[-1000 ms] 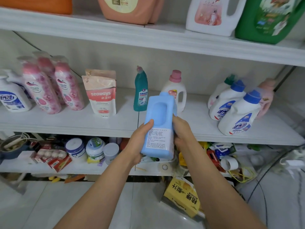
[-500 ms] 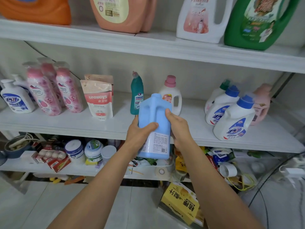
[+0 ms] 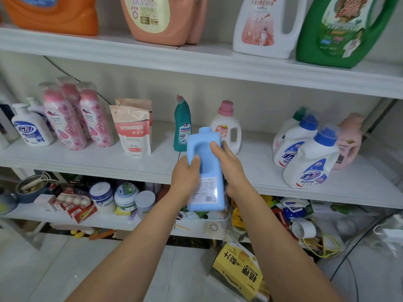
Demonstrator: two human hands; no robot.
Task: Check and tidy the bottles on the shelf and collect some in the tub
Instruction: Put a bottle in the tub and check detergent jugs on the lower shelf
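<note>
Top shelf (image 3: 196, 59): big detergent jugs (image 3: 265, 25) line up above you.
Middle shelf (image 3: 130, 164): pink bottles (image 3: 63, 125), refill pouches (image 3: 133, 129), teal bottle (image 3: 182, 125), blue-capped white bottles (image 3: 309, 162).
Lower shelf (image 3: 65, 219): white jars (image 3: 102, 195).

White shelves (image 3: 152, 165) line a pale wall (image 3: 239, 88) over tiled floor (image 3: 54, 269).

Forearms raised; left grip (image 3: 185, 173), right grip (image 3: 231, 168) curled round blue bottle (image 3: 208, 171).

Pale blue bottle (image 3: 206, 171), upright, label toward the camera, between left hand (image 3: 185, 177) and right hand (image 3: 231, 168), before the shelf (image 3: 152, 166)
</note>
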